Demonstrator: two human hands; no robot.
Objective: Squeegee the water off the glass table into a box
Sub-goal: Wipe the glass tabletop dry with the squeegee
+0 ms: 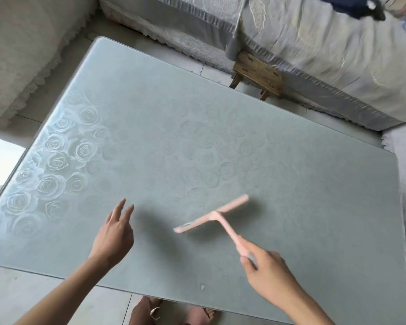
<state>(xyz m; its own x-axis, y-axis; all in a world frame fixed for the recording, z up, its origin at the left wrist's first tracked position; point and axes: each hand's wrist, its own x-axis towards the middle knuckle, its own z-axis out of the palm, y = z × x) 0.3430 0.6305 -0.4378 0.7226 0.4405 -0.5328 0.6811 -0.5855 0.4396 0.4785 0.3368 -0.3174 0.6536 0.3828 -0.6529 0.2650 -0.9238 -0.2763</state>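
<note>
Right hand grasping the handle end of a pink squeegee, blade over the near middle of the frosted rose-patterned glass bench, left hand released, fingers spread above the glass, small wooden stool beyond the far edge

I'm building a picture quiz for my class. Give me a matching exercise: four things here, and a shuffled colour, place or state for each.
Things:
1 squeegee
2 left hand
3 wooden stool
4 glass table

Descriptions:
A rose pattern
B pink, gripped by the right hand
C on the floor past the table's far edge
D fingers straight, holding nothing

Pairs: 1-B; 2-D; 3-C; 4-A
</note>
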